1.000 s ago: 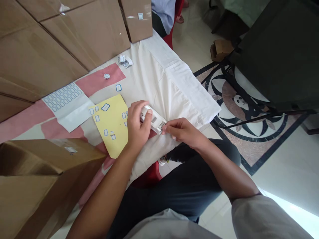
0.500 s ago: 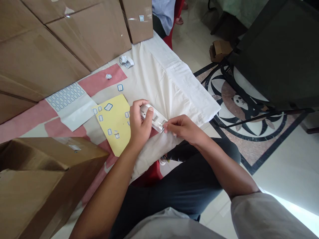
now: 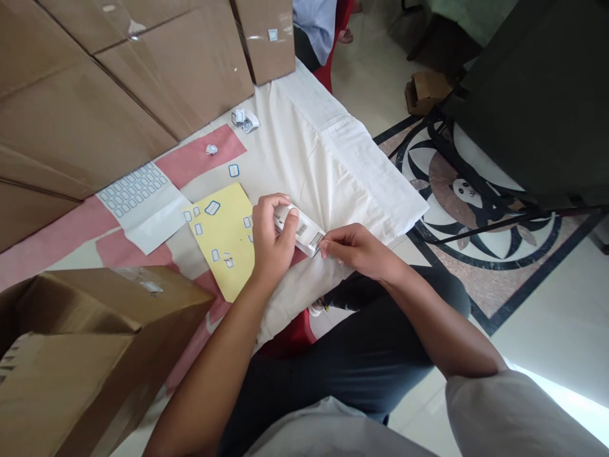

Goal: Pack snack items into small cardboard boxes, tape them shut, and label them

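My left hand is wrapped round a small white device with a grey label on its top, held just above the cloth-covered table. My right hand pinches the device's near end with thumb and fingertips. Just left of the left hand lies a yellow sheet with several small blue-edged stickers on it. A white sticker sheet with rows of the same stickers lies farther left.
Large cardboard boxes line the table's back and left. An open box stands at the near left. Crumpled sticker scraps lie near the back. A dark chair stands on the patterned floor to the right. Another person's clothing shows at the top.
Both hands and the device have stayed together with hardly any shift; the view has drifted slightly, moving everything a little right and down in the picture.
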Tool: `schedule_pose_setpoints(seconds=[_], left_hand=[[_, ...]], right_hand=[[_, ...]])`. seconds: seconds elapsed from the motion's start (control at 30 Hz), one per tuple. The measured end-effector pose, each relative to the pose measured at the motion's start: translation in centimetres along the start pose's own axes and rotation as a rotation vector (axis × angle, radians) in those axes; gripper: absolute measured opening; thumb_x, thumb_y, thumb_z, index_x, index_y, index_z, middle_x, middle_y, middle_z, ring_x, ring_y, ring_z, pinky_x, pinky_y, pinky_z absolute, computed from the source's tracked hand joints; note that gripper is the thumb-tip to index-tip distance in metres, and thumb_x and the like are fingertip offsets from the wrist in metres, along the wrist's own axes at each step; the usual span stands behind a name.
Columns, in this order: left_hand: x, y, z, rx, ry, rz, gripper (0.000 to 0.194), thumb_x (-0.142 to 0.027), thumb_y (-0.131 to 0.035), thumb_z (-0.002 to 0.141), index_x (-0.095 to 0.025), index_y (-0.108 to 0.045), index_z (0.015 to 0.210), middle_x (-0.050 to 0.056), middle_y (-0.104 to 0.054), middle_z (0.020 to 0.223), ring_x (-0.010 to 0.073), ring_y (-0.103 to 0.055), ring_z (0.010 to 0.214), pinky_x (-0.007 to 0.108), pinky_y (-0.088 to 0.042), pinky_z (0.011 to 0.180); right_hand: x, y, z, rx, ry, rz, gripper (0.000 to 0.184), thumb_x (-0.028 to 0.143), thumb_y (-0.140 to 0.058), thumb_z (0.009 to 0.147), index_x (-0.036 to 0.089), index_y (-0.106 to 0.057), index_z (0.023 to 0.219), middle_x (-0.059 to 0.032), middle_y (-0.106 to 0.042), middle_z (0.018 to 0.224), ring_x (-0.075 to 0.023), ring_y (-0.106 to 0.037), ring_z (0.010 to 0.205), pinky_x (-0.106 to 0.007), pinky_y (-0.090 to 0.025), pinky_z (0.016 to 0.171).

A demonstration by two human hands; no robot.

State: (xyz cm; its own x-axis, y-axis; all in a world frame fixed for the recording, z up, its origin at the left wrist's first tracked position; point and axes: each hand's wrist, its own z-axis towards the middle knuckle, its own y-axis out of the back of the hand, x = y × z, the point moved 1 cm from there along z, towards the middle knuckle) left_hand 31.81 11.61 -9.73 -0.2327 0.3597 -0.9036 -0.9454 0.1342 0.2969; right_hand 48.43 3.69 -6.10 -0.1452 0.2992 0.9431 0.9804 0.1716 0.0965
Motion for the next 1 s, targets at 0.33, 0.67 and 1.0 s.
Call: schedule_pose_setpoints(seconds=[0.33,0.67,1.0], left_hand=[[1.4,0.4,1.5,-0.106,0.145,-0.063,0.021,-0.033,-0.039,0.102,-0.024,-0.052,0.088,0.003,-0.069,0.097,0.0158,-0.067,0.098,0.031,-0.053,0.092],[1.3,0.4,1.5,-0.137,0.179,-0.159,0.022,-0.037,-0.047,0.099,-0.023,-0.058,0.087,0.003,-0.071,0.095,0.0167,-0.068,0.097,0.029,-0.052,0.090],[1.0,0.9,1.0,-0.077,0.197,-0.136,0.026,-0.044,-0.049,0.098,-0.023,-0.062,0.090,0.003,-0.071,0.099,0.0170,-0.064,0.092,0.028,-0.047,0.082]], right_hand=[[-0.7,-0.3,-0.2,-0.014,0.038,-0.033,0.036,0.045,-0.061,0.090,0.015,-0.064,0.071,0.0045,-0.040,0.056,-0.0091,-0.033,0.055,-0.026,-0.024,0.053],[-0.3,0.8,0.1,0.113,-0.011,0.011,0.036,0.048,-0.066,0.085,0.014,-0.067,0.074,0.0065,-0.039,0.056,-0.0076,-0.029,0.052,-0.025,-0.021,0.051],[5.2,1.5,1.3,-0.120,0.163,0.012,0.023,0.036,-0.066,0.083,0.016,-0.070,0.072,0.0048,-0.042,0.053,-0.0093,-0.035,0.052,-0.025,-0.027,0.051]])
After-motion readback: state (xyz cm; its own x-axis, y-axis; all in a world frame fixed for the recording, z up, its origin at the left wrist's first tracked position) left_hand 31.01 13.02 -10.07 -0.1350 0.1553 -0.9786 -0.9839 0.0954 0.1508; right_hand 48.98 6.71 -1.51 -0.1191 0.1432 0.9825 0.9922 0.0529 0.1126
